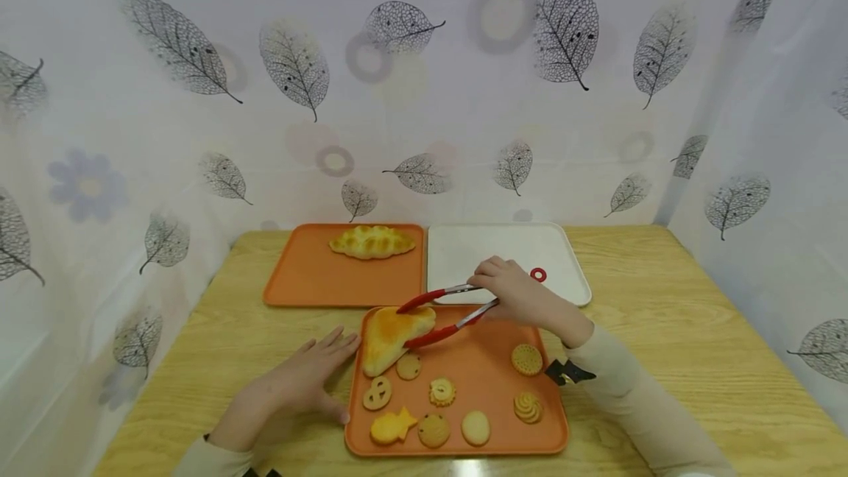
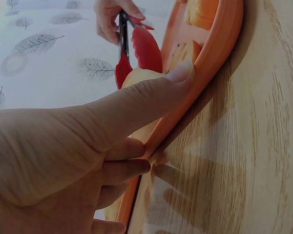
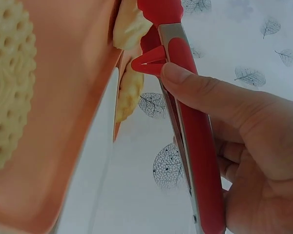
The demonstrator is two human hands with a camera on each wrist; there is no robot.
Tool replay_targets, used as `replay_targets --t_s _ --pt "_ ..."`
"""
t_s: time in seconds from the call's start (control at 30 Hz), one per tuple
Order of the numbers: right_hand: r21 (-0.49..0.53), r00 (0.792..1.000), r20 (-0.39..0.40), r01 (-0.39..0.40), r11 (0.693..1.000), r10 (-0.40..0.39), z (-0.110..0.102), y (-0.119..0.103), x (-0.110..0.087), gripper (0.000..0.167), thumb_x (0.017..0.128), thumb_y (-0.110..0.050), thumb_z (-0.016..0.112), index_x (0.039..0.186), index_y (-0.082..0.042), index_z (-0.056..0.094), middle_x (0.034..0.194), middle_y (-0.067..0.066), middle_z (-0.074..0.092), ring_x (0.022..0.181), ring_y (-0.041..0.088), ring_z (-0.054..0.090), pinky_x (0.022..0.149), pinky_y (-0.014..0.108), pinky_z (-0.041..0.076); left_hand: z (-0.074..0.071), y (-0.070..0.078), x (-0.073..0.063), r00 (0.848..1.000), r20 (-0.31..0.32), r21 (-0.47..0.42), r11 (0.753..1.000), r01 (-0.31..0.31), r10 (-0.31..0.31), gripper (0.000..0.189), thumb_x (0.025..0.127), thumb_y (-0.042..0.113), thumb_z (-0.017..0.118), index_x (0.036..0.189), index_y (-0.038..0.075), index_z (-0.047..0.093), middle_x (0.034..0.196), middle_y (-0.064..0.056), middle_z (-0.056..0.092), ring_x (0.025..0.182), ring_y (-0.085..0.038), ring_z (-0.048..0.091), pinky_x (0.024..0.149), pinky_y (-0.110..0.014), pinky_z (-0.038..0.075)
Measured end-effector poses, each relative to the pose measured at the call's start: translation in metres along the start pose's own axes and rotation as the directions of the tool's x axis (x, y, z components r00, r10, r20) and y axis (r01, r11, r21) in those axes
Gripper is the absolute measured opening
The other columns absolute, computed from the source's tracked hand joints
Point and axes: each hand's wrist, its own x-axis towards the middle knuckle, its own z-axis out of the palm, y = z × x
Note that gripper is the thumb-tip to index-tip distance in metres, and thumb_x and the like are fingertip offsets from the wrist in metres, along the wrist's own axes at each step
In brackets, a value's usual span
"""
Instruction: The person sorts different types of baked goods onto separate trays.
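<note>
My right hand [image 1: 520, 297] grips a pair of red-and-silver tongs [image 1: 442, 335], thumb along one arm in the right wrist view. The tongs' red tips lie on either side of a golden triangular bread [image 1: 387, 333] at the far left corner of the near orange tray [image 1: 480, 381]. At that tray's left edge is my left hand [image 1: 298, 381], fingers loosely extended and holding nothing. Its fingertips are right at the rim, close to the bread. In the left wrist view the thumb [image 2: 141, 97] crosses in front of the bread and tray rim.
Several cookies, such as a round dimpled one [image 1: 526, 359] and a pretzel shape [image 1: 377, 393], lie on the near tray. Behind it stand another orange tray [image 1: 331, 282] with a braided bread [image 1: 372, 243], and a white tray [image 1: 490, 241] with a small red ring [image 1: 538, 274] over it.
</note>
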Motion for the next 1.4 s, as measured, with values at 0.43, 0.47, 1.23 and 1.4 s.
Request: replay_targets --t_s 0.43,0.47,1.23,1.4 --pt "0.034 0.998 -0.049 -0.033 0.999 0.035 -0.011 0.010 -0.011 0.047 0.066 -0.028 0.089 0.104 -0.007 0.071 0.101 0.004 0.064 0.096 0.022 0.055 0.075 0.038 0.045 -0.001 -0.002 0.000 1.000 0.004 -0.008 1.000 0.005 -0.005 0.115 0.066 0.057 0.080 0.154 0.004 0.027 0.161 -0.017 0.025 0.151 -0.039 0.009 0.117 -0.067 0.011" --pt "0.033 0.998 -0.058 -0.037 0.999 0.039 -0.013 0.010 -0.011 0.047 0.066 -0.027 0.089 0.104 -0.007 0.071 0.101 0.004 0.065 0.096 0.022 0.055 0.074 0.038 0.045 -0.001 -0.002 -0.001 1.000 0.004 -0.008 1.000 0.006 -0.006 0.115 0.066 0.057 0.080 0.154 0.004 0.027 0.161 -0.017 0.025 0.152 -0.039 0.009 0.117 -0.067 0.011" --pt "-0.065 0.989 -0.125 -0.087 0.994 0.078 -0.001 0.030 0.033 0.052 0.071 -0.025 0.087 0.114 -0.002 0.067 0.109 0.011 0.062 0.106 0.030 0.054 0.084 0.047 0.048 -0.001 -0.002 -0.001 1.000 0.007 -0.012 1.000 0.007 -0.007 0.116 0.066 0.058 0.080 0.155 0.006 0.026 0.161 -0.016 0.025 0.152 -0.038 0.009 0.116 -0.068 0.012" --pt "-0.112 0.981 -0.186 -0.077 0.991 0.055 0.007 0.028 0.050 0.054 0.070 -0.025 0.088 0.113 -0.002 0.067 0.109 0.012 0.063 0.105 0.030 0.056 0.087 0.047 0.050 -0.001 -0.002 0.000 1.000 0.006 -0.007 1.000 0.002 -0.001 0.116 0.066 0.058 0.080 0.154 0.006 0.026 0.161 -0.017 0.025 0.152 -0.038 0.009 0.116 -0.068 0.012"
